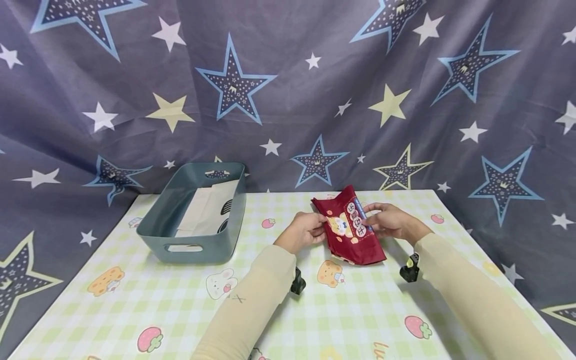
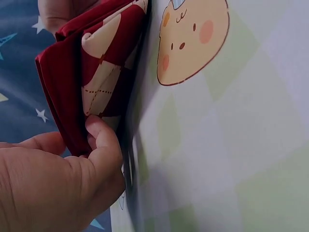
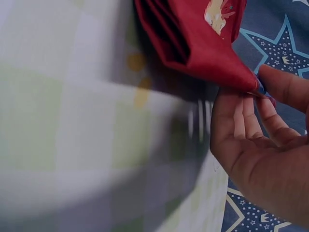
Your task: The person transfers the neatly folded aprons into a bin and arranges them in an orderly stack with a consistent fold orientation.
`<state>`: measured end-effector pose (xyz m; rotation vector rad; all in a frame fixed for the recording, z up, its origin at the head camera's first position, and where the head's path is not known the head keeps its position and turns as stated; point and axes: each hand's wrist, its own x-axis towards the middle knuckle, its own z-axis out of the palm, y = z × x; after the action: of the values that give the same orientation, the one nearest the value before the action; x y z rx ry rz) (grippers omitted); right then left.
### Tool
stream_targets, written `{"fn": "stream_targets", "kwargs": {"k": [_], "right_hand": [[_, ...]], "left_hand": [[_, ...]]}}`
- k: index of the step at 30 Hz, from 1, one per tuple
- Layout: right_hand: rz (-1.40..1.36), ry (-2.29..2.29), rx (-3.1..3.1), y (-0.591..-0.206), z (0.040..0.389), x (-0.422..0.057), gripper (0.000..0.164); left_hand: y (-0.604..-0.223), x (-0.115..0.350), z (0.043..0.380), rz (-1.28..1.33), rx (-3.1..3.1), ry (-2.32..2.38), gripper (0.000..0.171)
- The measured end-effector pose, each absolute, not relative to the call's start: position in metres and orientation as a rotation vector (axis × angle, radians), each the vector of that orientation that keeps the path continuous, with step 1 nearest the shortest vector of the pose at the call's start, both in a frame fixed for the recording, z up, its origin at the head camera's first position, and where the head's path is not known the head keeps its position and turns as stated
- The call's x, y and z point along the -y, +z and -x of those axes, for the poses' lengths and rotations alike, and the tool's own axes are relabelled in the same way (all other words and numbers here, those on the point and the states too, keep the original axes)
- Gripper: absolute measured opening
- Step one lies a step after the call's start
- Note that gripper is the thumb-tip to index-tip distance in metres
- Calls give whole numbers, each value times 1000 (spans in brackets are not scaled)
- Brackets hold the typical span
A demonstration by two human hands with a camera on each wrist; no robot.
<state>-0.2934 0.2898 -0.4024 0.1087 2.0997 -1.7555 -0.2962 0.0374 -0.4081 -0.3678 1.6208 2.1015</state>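
Note:
A dark red folded bag (image 1: 363, 250) with a cartoon picture, round white characters and a blue strip is tilted over the right part of the table. My left hand (image 1: 299, 232) pinches its left edge between thumb and fingers. At the opposite edge, by the blue strip, my right hand (image 1: 393, 222) pinches it too. In the left wrist view, the left hand (image 2: 63, 181) holds the bag (image 2: 58, 87) near a red and cream diamond-patterned side. Several stacked folds show in the right wrist view, where the right hand (image 3: 265, 145) grips a corner of the bag (image 3: 212, 58).
A blue-grey plastic basket (image 1: 189, 256) stands at the back left, with white flat pieces (image 1: 202, 207) bearing black marks inside. The tablecloth (image 1: 180, 310) is checked green and white with cartoon prints. A star-patterned curtain (image 1: 288, 130) hangs behind the table.

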Motion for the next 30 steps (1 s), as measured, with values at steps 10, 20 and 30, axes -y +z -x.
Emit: {"fn": "stream_targets", "kwargs": {"k": [10, 20, 30], "right_hand": [[-77, -1732, -2116, -399, 291, -286, 43], [-56, -1769, -2090, -391, 291, -278, 44], [-15, -1856, -2059, -388, 294, -273, 43]], "left_hand": [[-410, -39, 295, 293, -1649, 2081, 17], [-408, -34, 292, 246, -1753, 2084, 57], [-401, -23, 296, 214, -1830, 2153, 55]]}}
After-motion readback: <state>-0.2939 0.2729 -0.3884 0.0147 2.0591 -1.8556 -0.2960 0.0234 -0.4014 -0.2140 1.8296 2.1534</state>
